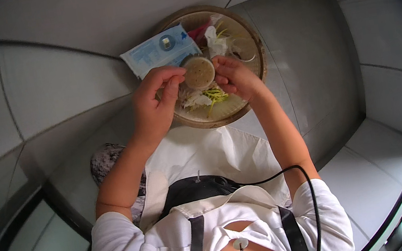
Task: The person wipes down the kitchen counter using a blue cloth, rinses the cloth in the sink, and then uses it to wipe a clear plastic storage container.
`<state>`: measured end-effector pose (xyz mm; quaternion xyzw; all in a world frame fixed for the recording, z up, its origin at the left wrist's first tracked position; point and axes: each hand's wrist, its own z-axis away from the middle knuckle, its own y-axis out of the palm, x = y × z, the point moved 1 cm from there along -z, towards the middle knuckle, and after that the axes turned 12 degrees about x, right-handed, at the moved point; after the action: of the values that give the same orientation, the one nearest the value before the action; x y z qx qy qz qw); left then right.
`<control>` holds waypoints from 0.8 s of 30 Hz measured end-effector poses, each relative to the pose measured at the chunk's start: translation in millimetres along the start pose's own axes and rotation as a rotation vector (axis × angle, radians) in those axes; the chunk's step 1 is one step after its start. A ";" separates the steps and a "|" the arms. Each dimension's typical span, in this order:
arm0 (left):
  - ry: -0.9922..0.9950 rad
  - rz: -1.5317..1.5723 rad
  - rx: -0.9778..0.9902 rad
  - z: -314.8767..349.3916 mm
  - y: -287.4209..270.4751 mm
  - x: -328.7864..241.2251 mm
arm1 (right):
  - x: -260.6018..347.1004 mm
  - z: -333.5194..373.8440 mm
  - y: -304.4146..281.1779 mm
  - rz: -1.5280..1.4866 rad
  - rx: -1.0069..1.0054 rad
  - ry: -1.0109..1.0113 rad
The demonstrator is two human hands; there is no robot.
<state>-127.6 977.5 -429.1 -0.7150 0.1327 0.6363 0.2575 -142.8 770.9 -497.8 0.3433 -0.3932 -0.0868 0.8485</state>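
A small round see-through tub (199, 73) with a brownish, speckled inside is held up between my two hands. Its left rim is pinched by my left hand (153, 95), thumb and forefinger together. My right hand (240, 78) grips the opposite side, its fingers curled in. Just below the tub is a wide round bin (195, 121) with a brown rim. White crumpled tissue (217, 43) and yellow-green plant scraps (214, 95) lie in it. A light-blue soft packet (160, 51) rests across the bin's far left rim, close to my left fingers.
Pale wall tiles (57, 80) stand to the left and behind the bin. Grey floor (316, 54) extends on its right. A black cable (272, 175) runs over my lap and along my right arm. At the lower left is a dark-framed panel (46, 244).
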 end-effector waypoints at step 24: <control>0.021 0.055 -0.150 6.4 -16.9 10.8 | -39.8 12.9 15.0 0.434 -0.132 0.050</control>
<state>-122.6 996.4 -436.8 -0.7351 0.1071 0.6437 0.1840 -180.9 792.1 -506.4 0.1964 -0.4300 0.0805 0.8775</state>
